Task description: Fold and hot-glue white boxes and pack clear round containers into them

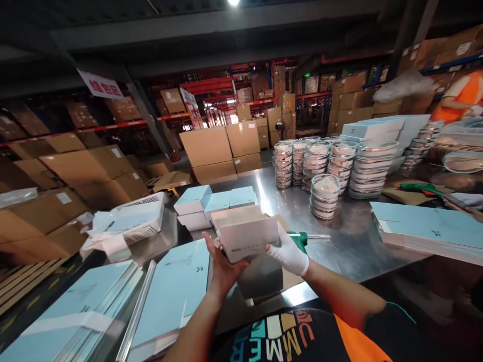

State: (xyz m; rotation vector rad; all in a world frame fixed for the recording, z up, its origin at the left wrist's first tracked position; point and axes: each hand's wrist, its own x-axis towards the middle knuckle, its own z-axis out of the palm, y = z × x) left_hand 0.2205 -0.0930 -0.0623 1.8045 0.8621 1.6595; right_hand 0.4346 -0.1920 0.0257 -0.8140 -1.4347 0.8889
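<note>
A small pale cardboard box (pixel 251 239) with a line of print on its near face is held tilted in front of me, over the table's near edge. My left hand (pixel 224 266), bare, grips its lower left corner, with the thumb raised along the side. On the right side, my right hand (pixel 289 254) in a white glove with bare fingertips clasps the box. A green glue gun (pixel 301 242) lies just behind the right hand. Several finished light-blue boxes (pixel 194 198) stand beyond the left hand. Flat light-blue box sheets (pixel 177 286) are stacked to its left.
Round tins in stacks (pixel 324 196) stand on the metal table (pixel 281 201) toward the back right. More light-blue sheets (pixel 430 226) lie at the right. A white basket (pixel 145 221) is at the left. Large cartons (pixel 209 148) rise behind. A person in an orange vest (pixel 462 95) is far right.
</note>
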